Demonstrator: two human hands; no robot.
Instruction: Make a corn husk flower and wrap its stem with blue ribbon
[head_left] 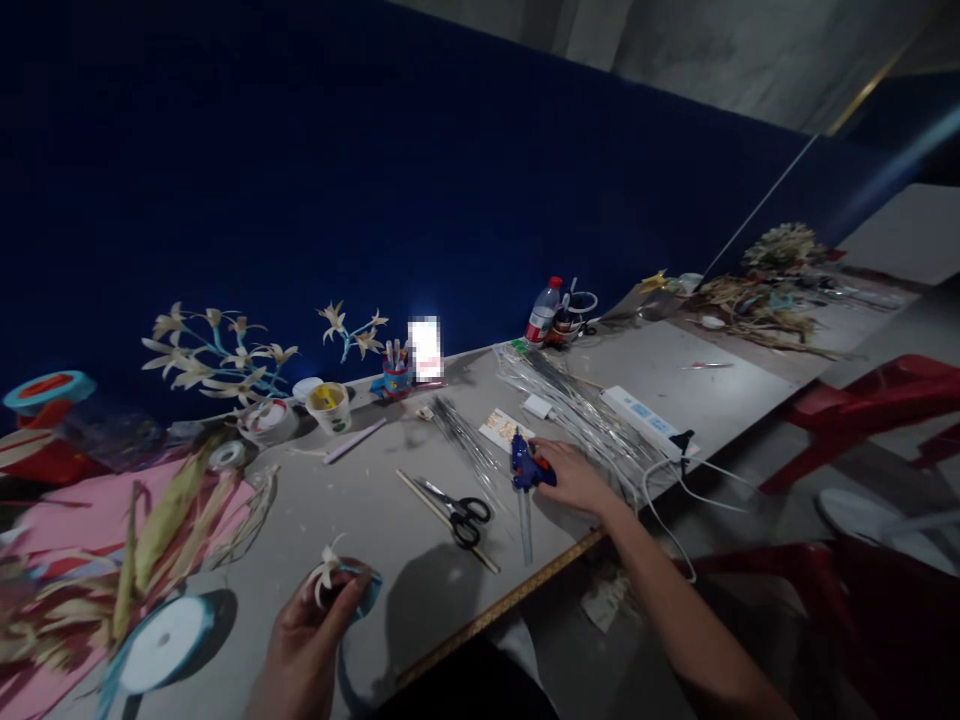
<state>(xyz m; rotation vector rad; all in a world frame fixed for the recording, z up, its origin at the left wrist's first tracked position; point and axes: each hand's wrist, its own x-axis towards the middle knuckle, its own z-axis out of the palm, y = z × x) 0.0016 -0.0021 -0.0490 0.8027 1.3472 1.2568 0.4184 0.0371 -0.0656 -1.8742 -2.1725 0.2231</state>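
Observation:
Low over the table's near left part, my left hand (319, 620) is closed on a small cream flower (327, 568), with blue-green ribbon (367, 597) at its fingertips and hanging below. My right hand (574, 475) grips a blue glue gun (527, 466) at the table's middle, its nozzle close to a small white card (504, 430). A clear glue stick (526, 530) sticks out of the gun toward me. Black-handled scissors (466, 520) and a thin wooden stick (482, 555) lie between my hands.
A ribbon roll (166, 640), husks (161, 525) and pink sheets (82, 515) lie left. Flower stems (225, 365), cups (328, 410) and a bottle (544, 315) line the back. Right are wires (570, 390), a power strip (649, 420) with white cable, and red chairs (862, 410).

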